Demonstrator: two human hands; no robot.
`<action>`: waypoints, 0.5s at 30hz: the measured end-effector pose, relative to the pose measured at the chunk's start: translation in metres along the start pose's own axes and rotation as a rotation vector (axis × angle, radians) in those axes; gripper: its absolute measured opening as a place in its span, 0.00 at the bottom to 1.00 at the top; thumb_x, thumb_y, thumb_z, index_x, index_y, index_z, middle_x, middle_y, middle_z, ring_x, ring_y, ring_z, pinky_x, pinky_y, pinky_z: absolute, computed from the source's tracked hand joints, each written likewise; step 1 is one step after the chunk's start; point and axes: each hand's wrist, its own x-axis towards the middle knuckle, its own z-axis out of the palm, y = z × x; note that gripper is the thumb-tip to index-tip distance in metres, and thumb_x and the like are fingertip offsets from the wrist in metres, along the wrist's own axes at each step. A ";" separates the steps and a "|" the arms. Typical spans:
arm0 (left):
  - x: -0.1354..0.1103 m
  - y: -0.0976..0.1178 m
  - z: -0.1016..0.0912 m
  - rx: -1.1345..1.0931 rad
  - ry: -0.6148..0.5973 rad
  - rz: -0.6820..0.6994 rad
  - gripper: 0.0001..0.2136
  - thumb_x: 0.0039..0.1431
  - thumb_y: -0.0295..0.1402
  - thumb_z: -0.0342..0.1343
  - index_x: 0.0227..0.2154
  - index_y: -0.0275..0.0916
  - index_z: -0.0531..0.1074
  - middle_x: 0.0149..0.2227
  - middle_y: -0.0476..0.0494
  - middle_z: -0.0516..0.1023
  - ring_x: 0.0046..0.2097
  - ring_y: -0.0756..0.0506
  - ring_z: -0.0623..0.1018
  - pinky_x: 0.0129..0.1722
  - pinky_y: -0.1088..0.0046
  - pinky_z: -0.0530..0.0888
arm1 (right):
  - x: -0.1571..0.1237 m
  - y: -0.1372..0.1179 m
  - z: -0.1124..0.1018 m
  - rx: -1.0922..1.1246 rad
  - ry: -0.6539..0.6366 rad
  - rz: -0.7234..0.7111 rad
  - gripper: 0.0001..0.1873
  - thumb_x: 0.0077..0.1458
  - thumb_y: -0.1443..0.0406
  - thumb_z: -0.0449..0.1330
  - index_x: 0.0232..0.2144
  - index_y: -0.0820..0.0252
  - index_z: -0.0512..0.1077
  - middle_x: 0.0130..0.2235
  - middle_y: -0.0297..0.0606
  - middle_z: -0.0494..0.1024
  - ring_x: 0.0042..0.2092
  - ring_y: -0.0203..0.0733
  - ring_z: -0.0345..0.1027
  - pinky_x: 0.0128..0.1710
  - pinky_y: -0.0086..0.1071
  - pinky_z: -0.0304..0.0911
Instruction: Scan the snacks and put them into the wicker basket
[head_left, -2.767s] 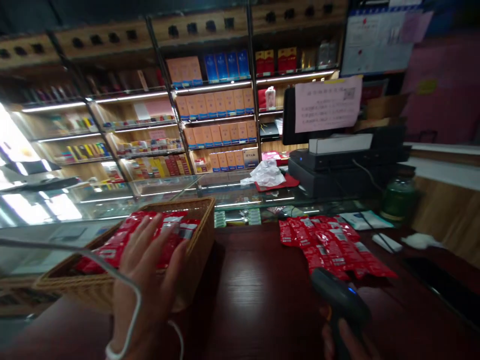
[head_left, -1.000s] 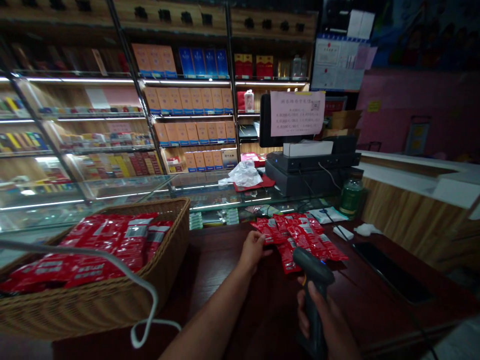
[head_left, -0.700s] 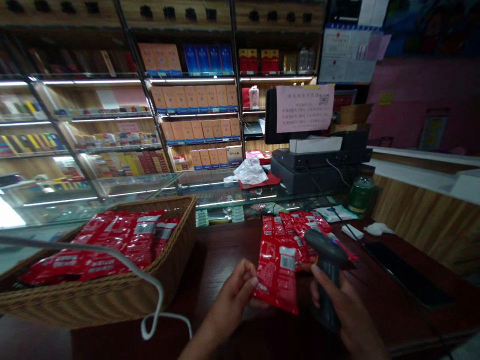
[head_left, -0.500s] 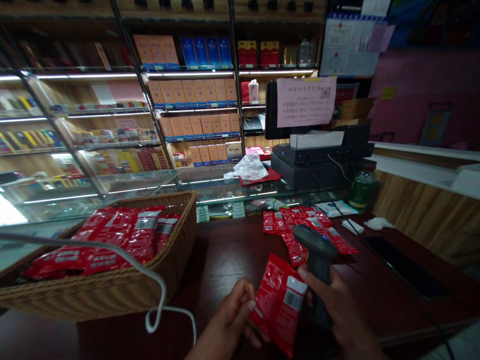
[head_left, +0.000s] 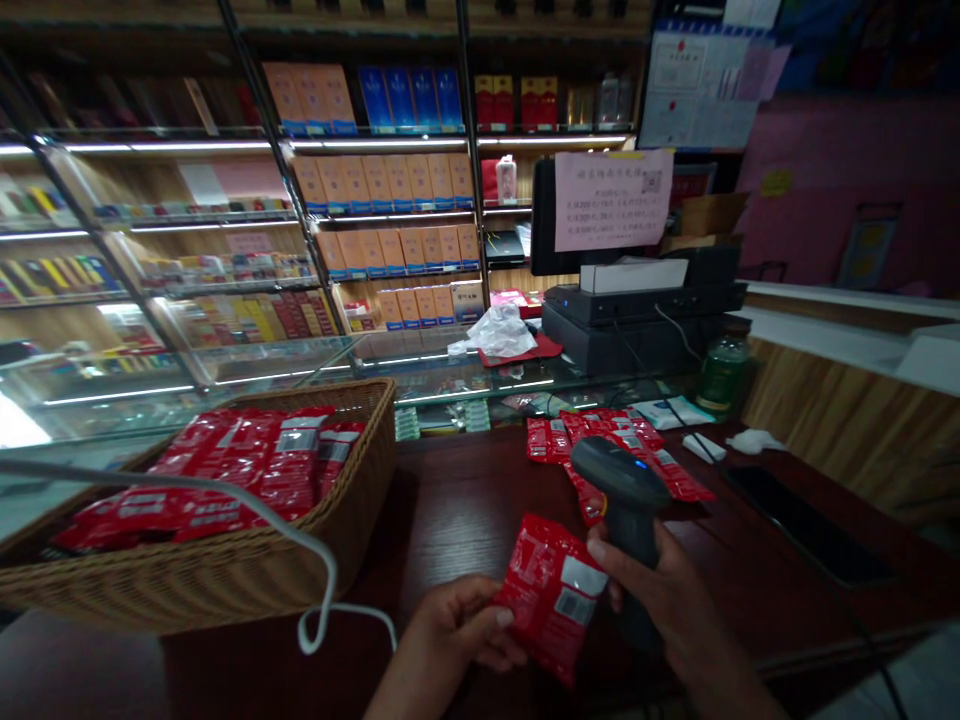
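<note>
The red foil packet (head_left: pixel 550 597) lies between the two hands, and its long axis runs from about 11 o'clock to 5 o'clock. The left hand (head_left: pixel 459 630) grasps its left edge and is the nearer hand. The right hand (head_left: pixel 645 590) is clenched around a barcode scanner (head_left: pixel 619 480), whose head is at 1 o'clock from the packet. Compared with the earlier frame, the packet lies flatter and the scanner head is closer to it. More red packets (head_left: pixel 600 440) lie on the surface (head_left: pixel 465 500) at 12 o'clock, and a wicker basket (head_left: pixel 225 590) stands at 9 o'clock.
</note>
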 end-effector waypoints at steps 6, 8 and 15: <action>-0.003 0.000 0.003 0.054 0.019 0.032 0.16 0.45 0.44 0.66 0.24 0.39 0.66 0.23 0.47 0.81 0.25 0.48 0.79 0.26 0.75 0.71 | 0.005 0.000 -0.004 0.062 -0.046 0.078 0.30 0.38 0.55 0.77 0.40 0.61 0.72 0.16 0.25 0.66 0.18 0.34 0.58 0.18 0.25 0.54; -0.005 0.000 0.003 0.054 -0.008 0.073 0.16 0.47 0.43 0.66 0.24 0.40 0.65 0.24 0.48 0.80 0.27 0.48 0.78 0.27 0.75 0.72 | 0.007 0.000 -0.006 0.097 -0.076 0.105 0.29 0.39 0.55 0.77 0.40 0.61 0.71 0.16 0.24 0.65 0.18 0.33 0.57 0.19 0.25 0.53; -0.007 0.000 0.000 -0.017 0.017 0.190 0.18 0.46 0.42 0.69 0.22 0.40 0.63 0.22 0.53 0.74 0.25 0.51 0.72 0.28 0.76 0.70 | 0.015 -0.003 -0.006 0.131 -0.113 0.128 0.24 0.44 0.53 0.74 0.34 0.61 0.70 0.17 0.23 0.61 0.19 0.29 0.53 0.20 0.23 0.51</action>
